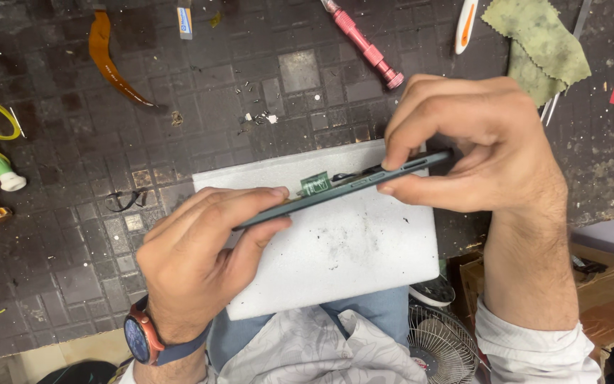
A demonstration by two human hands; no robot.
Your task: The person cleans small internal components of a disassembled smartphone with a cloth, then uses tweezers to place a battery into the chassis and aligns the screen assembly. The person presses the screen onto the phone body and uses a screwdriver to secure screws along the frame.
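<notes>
While both hands pinch it edge-on, the dark phone (342, 190) hangs just above the white foam pad (364, 256) on the counter (72, 235). Left hand (197, 249) closes its grip on the lower end, right hand (474, 146) on the upper end.

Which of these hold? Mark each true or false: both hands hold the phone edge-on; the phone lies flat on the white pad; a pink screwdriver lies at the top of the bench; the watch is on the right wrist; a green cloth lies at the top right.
1. Both the left hand and right hand hold the phone edge-on: true.
2. The phone lies flat on the white pad: false, it is held above it.
3. A pink screwdriver lies at the top: true.
4. The watch is on the right wrist: false, the left.
5. A green cloth lies top right: true.
</notes>
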